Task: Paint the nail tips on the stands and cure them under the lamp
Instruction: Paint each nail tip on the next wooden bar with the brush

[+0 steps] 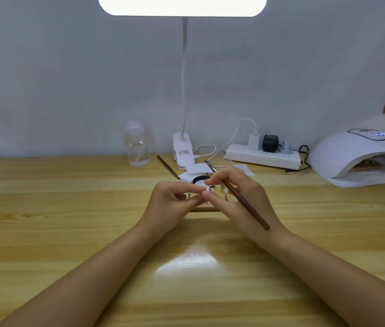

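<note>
Head view: left hand (175,200) pinches a half-hidden nail tip (208,189); right hand (238,197) grips a brush (238,197).

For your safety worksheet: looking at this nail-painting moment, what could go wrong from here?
1. The right hand holds the brush while both hands crowd one nail tip; the handle might knock the neighbouring stand.
2. The left hand pinches near the tip, so wet polish could smear.
3. The curing lamp sits far right; carrying tips there risks drops.

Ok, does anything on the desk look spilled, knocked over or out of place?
Nothing stands out. The bottle stands upright, the spare brush lies flat on the table, and the curing lamp sits at the right. No spills show.
</note>
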Motion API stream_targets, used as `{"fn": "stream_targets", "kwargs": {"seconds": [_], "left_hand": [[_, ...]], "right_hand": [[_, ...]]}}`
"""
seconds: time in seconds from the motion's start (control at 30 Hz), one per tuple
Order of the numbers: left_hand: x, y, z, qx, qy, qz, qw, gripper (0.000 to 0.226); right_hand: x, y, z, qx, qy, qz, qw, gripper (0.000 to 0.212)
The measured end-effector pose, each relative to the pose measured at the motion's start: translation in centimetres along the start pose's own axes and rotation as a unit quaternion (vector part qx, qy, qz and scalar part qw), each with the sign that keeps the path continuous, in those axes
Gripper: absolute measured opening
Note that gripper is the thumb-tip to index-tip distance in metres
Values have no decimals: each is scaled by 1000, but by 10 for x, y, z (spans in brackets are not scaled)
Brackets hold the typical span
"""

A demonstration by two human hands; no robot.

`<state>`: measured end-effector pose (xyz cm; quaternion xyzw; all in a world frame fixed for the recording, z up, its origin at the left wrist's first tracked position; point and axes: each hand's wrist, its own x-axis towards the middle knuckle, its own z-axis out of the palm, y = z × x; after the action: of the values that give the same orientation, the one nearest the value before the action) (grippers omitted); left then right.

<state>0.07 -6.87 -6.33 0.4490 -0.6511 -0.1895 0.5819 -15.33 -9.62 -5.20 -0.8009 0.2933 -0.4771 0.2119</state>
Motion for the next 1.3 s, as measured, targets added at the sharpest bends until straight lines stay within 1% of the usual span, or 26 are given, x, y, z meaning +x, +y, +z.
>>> {"fn": "stream_targets", "kwargs": {"seconds": [0.13,0.2,0.27,0.37,0.43,0.53,0.63,0.7,0.77,0.9,1.0,1.13,1.2,1.3], "left_hand": [[1,-3,0,4,-18,12,1000,15],[1,-5,-1,28,-23,26,999,17],[1,-3,-1,66,-10,31,997,21],[3,0,-1,96,35,25,994,34],[3,-1,-1,132,42,3,990,43],[4,-4,-1,191,14,-51,980,56],[4,-7,-1,217,-21,-82,973,68],[6,-9,-1,212,-37,-109,970,75],[6,-11,-1,199,-45,-127,971,76],[6,-13,-2,200,-54,-125,970,69],[6,-13,-2,203,-52,-133,969,69],[7,-16,-1,234,-53,-141,960,70],[7,-17,-1,246,-57,-138,958,70],[8,-19,-1,245,-55,-140,958,70]], "right_hand": [[0,0,1,5,6,0,1000,11],[1,1,1,15,19,5,1000,9],[2,2,-2,31,38,12,999,9],[7,8,-13,53,64,33,996,8],[9,15,-23,46,70,43,996,8],[6,26,-32,7,54,51,997,9],[4,33,-33,-49,31,46,997,12],[5,35,-35,-64,23,44,997,11],[4,37,-36,-74,8,39,996,9],[1,39,-34,-110,-27,16,993,8],[0,38,-31,-127,-39,1,991,7],[-1,38,-35,-147,-54,-15,987,6],[0,37,-38,-163,-41,-30,985,6],[4,35,-44,-197,23,-71,978,6]]}}
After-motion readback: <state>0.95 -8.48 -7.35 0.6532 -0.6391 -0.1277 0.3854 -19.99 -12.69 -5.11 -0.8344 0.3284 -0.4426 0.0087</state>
